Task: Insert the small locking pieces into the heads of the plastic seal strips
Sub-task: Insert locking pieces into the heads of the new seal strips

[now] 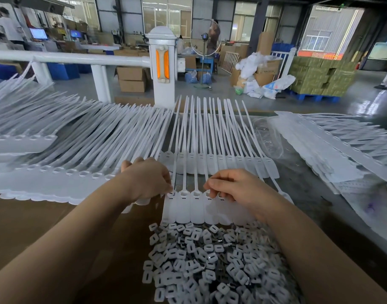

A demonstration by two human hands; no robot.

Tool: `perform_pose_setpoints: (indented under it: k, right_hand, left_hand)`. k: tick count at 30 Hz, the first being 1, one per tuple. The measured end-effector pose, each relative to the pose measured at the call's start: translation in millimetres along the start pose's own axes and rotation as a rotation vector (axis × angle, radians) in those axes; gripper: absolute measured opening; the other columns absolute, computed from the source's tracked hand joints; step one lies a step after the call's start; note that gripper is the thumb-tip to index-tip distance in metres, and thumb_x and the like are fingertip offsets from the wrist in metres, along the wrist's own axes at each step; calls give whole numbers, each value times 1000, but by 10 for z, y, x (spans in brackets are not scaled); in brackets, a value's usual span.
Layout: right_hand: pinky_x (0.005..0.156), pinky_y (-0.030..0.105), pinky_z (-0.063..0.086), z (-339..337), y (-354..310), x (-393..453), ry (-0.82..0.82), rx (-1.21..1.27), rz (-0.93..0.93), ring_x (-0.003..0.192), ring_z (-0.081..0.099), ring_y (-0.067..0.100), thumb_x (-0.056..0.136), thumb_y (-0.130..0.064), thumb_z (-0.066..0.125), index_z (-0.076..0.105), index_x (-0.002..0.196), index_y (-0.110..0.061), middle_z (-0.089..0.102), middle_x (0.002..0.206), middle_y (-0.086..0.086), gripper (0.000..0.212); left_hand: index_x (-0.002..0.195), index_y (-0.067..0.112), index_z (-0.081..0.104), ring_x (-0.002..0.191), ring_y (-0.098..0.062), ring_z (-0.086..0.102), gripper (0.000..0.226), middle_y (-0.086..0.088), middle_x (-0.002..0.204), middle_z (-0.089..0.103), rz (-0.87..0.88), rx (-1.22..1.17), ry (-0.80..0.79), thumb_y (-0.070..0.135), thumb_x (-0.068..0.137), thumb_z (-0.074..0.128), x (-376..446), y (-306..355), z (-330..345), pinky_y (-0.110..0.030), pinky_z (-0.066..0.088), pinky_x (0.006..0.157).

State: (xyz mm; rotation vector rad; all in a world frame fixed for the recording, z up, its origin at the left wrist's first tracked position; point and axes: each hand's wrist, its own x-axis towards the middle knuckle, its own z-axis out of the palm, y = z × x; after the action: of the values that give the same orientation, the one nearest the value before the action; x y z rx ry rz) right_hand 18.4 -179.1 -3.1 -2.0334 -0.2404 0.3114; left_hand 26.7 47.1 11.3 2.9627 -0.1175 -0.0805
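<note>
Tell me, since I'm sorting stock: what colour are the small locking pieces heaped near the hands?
White, some showing dark metal; the head view shows the locking pieces.

a factory floor: stacked cartons (319,77) on pallets, heaps of seal strips (78,137), concrete floor (363,99), big windows (166,16).

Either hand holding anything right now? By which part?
Both hands are at the heads of the near seal strip row. The left hand pinches at the leftmost head; the right hand has fingertips curled on the right-side heads. Any locking piece is hidden.
</note>
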Motion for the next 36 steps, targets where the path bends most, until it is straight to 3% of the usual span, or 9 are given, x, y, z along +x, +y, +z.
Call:
perform_pose_setpoints:
  k: [8, 14, 21, 25, 28, 30, 32, 36]
  right_hand:
    - [69, 22, 41, 8, 0, -2, 0, -3, -1, 64, 58, -9, 97, -27, 60, 74, 90, -27, 76, 85, -9, 16]
    - [70, 22, 42, 2, 4, -1, -3, -14, 2, 65, 58, -8, 97, -28, 61, 75, 88, -28, 76, 85, -9, 16]
    - [73, 23, 40, 12, -6, -2, -6, -45, -5, 65, 59, -11, 96, -30, 62, 74, 91, -28, 75, 82, -12, 13]
    - [77, 23, 41, 36, -14, 7, -12, -98, -7, 68, 61, -12, 95, -33, 62, 73, 92, -29, 74, 81, -14, 12]
    - [76, 23, 41, 28, -24, 8, -14, -124, -2, 69, 61, -13, 95, -34, 62, 73, 93, -30, 74, 81, -15, 13]
    - [74, 22, 40, 19, -31, 4, -19, -117, -7, 67, 61, -12, 95, -33, 62, 73, 93, -29, 75, 81, -14, 12]
    - [75, 23, 40, 15, -35, 4, -15, -106, -14, 64, 61, -12, 95, -33, 63, 73, 92, -28, 74, 78, -14, 11]
    - [73, 27, 47, 9, -47, 4, 25, -165, 32, 74, 64, -5, 94, -45, 61, 69, 89, -37, 71, 74, -24, 13]
  left_hand:
    - [83, 32, 65, 102, -16, 40, 12, 14, 93, 50, 19, -141, 11, 44, 88, 64, 3, -48, 27, -39, 22, 92]
    - [79, 31, 61, 105, -15, 38, 17, 14, 91, 47, 12, -49, 17, 46, 85, 67, -14, -28, 37, -41, 21, 97]
    - [76, 30, 63, 109, -18, 42, 17, 9, 94, 58, -49, 6, 34, 44, 81, 71, -5, 66, 4, -43, 22, 100]
    - [74, 31, 63, 102, -16, 45, 18, 13, 86, 59, -39, 47, 64, 45, 80, 71, -19, 84, -16, -44, 23, 101]
    - [80, 31, 67, 89, -9, 54, 9, 16, 81, 61, 108, -6, 106, 39, 83, 72, -49, 73, -45, -38, 34, 100]
    - [81, 32, 69, 80, 0, 58, 5, 15, 80, 64, 276, -155, 96, 32, 84, 73, -93, 133, -90, -22, 47, 83]
    - [77, 35, 68, 75, 6, 58, 10, 18, 77, 65, 450, -260, -5, 30, 82, 75, -176, 259, -139, -8, 41, 65]
    - [80, 34, 73, 71, 10, 56, 10, 25, 78, 67, 665, -380, -223, 24, 82, 74, -323, 539, -47, -2, 38, 67]
